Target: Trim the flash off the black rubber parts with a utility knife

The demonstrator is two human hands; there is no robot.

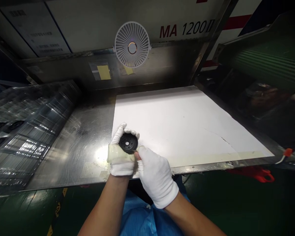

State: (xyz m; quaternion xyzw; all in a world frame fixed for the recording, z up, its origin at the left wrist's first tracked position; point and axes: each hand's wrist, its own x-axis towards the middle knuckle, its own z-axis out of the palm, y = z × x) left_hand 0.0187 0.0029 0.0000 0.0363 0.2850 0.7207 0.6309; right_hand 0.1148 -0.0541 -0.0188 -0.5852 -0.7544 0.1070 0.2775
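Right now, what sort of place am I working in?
Probably a factory workstation beside a machine: the panel marked MA 1200 II, a steel bench, and a white-gloved left hand holding a black round part.

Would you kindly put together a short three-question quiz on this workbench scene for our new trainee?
1. True or false: the black disc lies flat on the white sheet.
2. Which hand cups the disc? A) left B) right C) neither
3. Fill in: a small round white ____ is mounted behind the sheet.

Key:
1. False: the gloved left hand holds it up.
2. A: the right hand only touches its rim.
3. fan
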